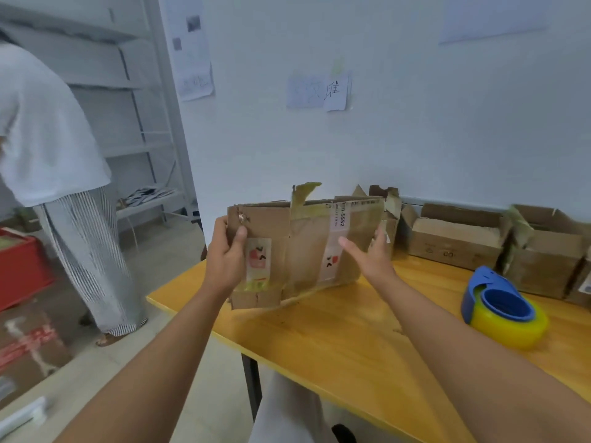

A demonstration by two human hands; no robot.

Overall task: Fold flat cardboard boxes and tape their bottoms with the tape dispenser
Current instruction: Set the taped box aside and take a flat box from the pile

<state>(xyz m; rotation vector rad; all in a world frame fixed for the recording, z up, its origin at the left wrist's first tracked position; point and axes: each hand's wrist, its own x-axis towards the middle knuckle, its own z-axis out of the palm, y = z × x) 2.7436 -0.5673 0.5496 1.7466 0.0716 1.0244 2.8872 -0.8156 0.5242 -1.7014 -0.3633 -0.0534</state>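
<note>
Flat cardboard box [303, 247] held upright at frame centre, bottom edge on wooden table [335, 340], still collapsed. Left hand [225, 255] pinches its left edge, thumb on front. Right hand [372, 254] open, fingers straight, at box's right edge; contact unclear. Tape dispenser [502, 310] lies untouched, right of frame. Two folded boxes [499, 241] stand along wall, upper right; their bottoms hidden. Judgement: this box neither opened nor taped yet.

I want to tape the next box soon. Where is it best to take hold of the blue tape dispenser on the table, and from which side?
Grip the blue tape dispenser by its curved blue shell, probably with the right hand coming from above. It lies on its side on the wooden table, yellowish roll toward the front, so the shell is the free part. The right hand is open and nearer to it.
</note>
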